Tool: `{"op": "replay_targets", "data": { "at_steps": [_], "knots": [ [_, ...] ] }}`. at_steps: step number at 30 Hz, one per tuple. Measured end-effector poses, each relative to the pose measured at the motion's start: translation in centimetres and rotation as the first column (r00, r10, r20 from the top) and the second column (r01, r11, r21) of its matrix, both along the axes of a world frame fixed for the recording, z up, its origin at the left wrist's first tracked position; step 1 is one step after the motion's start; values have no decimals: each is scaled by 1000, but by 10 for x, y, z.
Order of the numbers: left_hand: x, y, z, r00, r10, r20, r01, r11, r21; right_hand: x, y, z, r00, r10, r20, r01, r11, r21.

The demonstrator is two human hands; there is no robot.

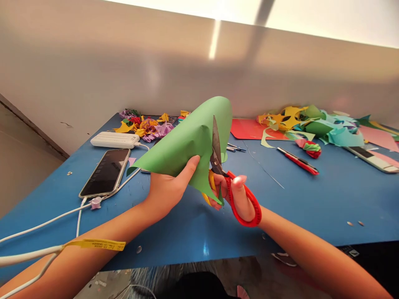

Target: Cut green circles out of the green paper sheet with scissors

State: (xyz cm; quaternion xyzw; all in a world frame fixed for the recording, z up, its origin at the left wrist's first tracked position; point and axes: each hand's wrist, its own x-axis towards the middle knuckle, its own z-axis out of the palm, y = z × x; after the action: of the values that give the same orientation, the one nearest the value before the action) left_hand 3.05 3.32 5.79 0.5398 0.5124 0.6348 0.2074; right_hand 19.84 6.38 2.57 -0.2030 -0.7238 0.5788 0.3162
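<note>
A curved sheet of green paper [187,141] is raised over the blue table, its lower edge cut into a pointed flap. My left hand [170,189] grips it from below, the thumb on the near face and the other fingers hidden behind the paper. Through the red and yellow handles of the scissors [217,143] go the thumb and fingers of my right hand [237,193]. The blades point upward at the cut edge of the paper, and the flap hangs partly over the yellow handle.
On the blue table [299,207], a phone [106,172], a white power bank [114,140] and cables lie left. Crumpled paper flowers [149,126] are behind. Toward the right are a red cutter [297,161], a paper rosebud [309,148] and paper scraps [321,122].
</note>
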Motion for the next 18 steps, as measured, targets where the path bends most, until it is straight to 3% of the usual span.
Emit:
{"op": "replay_targets", "data": {
  "at_steps": [8,18],
  "knots": [
    [-2,0,8,990,-76,120,84,995,-60,4,3,-14,999,1,-38,-3,998,-65],
    [-12,6,13,983,-160,95,165,985,-54,3,0,-13,996,-12,-83,-1,988,-158]
  ]
}}
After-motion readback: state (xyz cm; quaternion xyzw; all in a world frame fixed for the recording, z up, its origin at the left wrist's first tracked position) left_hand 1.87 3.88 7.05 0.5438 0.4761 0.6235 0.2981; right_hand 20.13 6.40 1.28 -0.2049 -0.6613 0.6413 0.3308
